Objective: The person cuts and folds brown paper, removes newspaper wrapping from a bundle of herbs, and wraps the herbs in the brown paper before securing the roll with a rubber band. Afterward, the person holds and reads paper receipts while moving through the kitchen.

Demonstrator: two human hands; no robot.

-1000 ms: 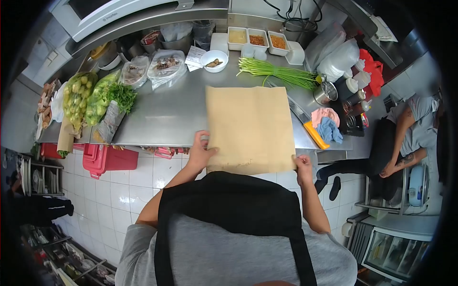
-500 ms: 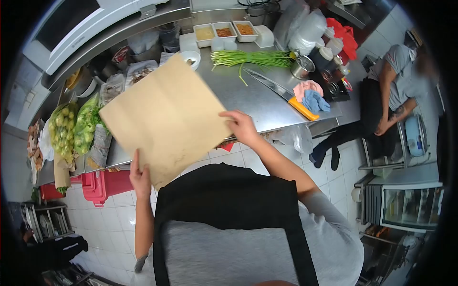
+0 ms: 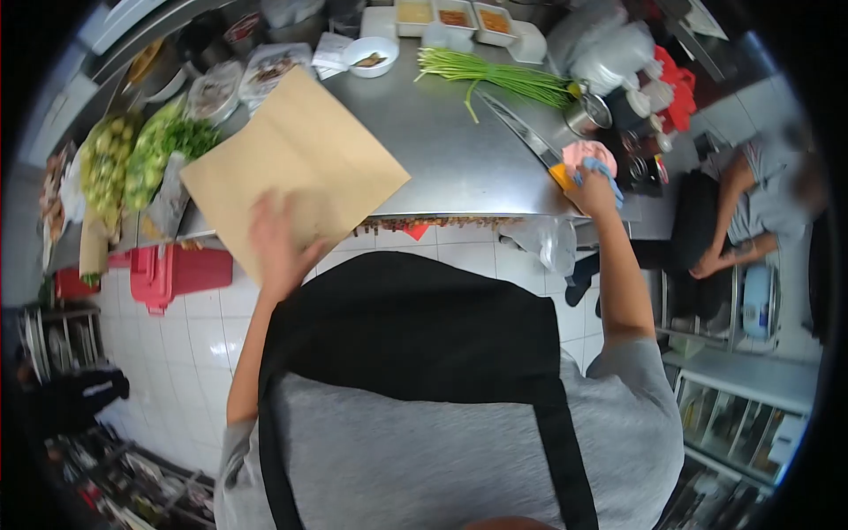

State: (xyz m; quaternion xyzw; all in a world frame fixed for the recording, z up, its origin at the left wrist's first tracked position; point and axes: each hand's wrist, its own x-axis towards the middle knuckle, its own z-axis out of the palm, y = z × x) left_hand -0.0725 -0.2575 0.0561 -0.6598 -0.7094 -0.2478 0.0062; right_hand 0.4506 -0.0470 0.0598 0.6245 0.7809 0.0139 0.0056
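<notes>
A tan cutting board point(image 3: 340, 159) lies at an angle, its near corner jutting past the counter's front edge. My left hand point(image 3: 281, 247) is over its near part, motion-blurred, with thumb and fingers apart. My right hand point(image 3: 594, 193) is down at the counter's right end, its fingers closed on a blue cloth point(image 3: 609, 166). Against that cloth sits a pink cloth point(image 3: 587, 155). Just left of my right hand is the yellow handle point(image 3: 561, 175) of a large knife point(image 3: 517, 128); my hand covers the handle's end. The blade points away and left.
Long green stalks point(image 3: 486, 75) lie behind the knife. A white bowl point(image 3: 371, 57) stands behind the board. Bagged vegetables point(image 3: 106, 163) crowd the steel counter's left point(image 3: 442, 185). A metal cup point(image 3: 587, 115) and bottles stand at right. A seated person point(image 3: 751, 203) is beyond.
The board has come down onto the counter. My right hand has left its edge and moved right to the blue cloth. My left hand has moved from its edge to over its surface.
</notes>
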